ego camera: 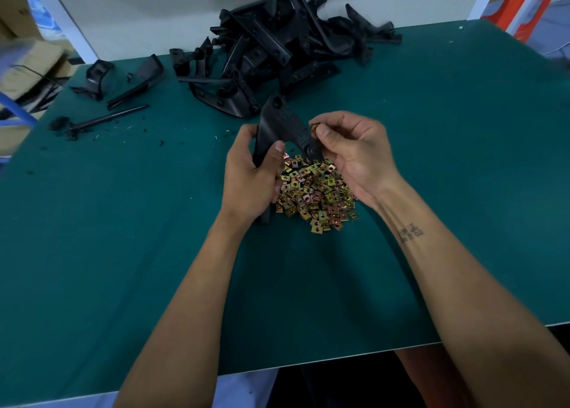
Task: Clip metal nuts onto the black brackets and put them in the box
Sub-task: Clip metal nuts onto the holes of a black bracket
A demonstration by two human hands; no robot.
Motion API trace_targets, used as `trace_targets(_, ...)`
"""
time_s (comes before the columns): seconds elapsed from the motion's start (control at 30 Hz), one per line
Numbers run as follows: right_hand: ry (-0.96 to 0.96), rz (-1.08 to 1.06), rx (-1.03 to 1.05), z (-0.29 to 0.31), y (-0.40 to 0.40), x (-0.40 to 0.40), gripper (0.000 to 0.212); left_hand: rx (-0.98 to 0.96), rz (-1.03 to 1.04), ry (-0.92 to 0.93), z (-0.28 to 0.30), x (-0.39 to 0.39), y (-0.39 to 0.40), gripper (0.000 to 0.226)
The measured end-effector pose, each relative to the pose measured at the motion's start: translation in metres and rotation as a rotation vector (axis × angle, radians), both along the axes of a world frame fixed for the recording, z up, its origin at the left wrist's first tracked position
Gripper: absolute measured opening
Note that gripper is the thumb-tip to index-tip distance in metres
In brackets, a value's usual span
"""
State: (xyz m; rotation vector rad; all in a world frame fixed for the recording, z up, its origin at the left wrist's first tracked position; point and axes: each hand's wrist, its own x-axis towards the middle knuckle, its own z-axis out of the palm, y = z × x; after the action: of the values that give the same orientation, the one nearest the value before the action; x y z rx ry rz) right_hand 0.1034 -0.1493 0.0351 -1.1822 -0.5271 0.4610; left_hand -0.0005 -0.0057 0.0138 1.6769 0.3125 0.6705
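My left hand [251, 176] grips a black plastic bracket [282, 120] upright above the green table [123, 222]. Its lower end sticks out below my palm. My right hand [351, 154] pinches a brass-coloured metal nut [314, 127] between thumb and forefinger, right at the bracket's right edge. Under both hands lies a heap of several loose metal nuts [314, 194]. A big pile of black brackets [277, 46] sits at the back of the table.
Two loose black brackets [98, 77] and a black rod-shaped part [101, 119] lie at the back left, with small black crumbs around them. Cardboard boxes [27, 68] stand off the table's left edge. A white wall closes the back.
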Motion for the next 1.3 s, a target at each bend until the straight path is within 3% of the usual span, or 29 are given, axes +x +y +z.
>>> trace_targets(0.4,-0.082,-0.067,-0.048,0.002,-0.002,0.001,0.014,0.072,0.013,0.019,0.000,0.000,-0.001,0.014)
trace_targets(0.73,-0.161,-0.146,-0.164,0.006,0.002,-0.004,0.024,0.190,0.072,0.046,0.000,0.001,-0.001,0.010)
trace_targets(0.97,-0.282,-0.118,-0.292,0.009,-0.003,-0.002,0.012,0.213,0.100,0.049,-0.003,0.002,0.000,0.015)
trace_targets(1.13,-0.122,-0.094,-0.196,0.007,0.011,-0.025,0.017,0.175,0.135,0.039,-0.004,0.002,0.001,0.012)
trace_targets(1.2,-0.120,-0.079,-0.194,0.008,0.012,-0.028,0.017,0.180,0.144,0.021,-0.002,0.001,0.000,0.015)
trace_targets(1.3,-0.155,-0.038,-0.219,0.013,0.007,-0.022,0.034,0.148,0.134,0.003,0.002,0.002,-0.002,0.020)
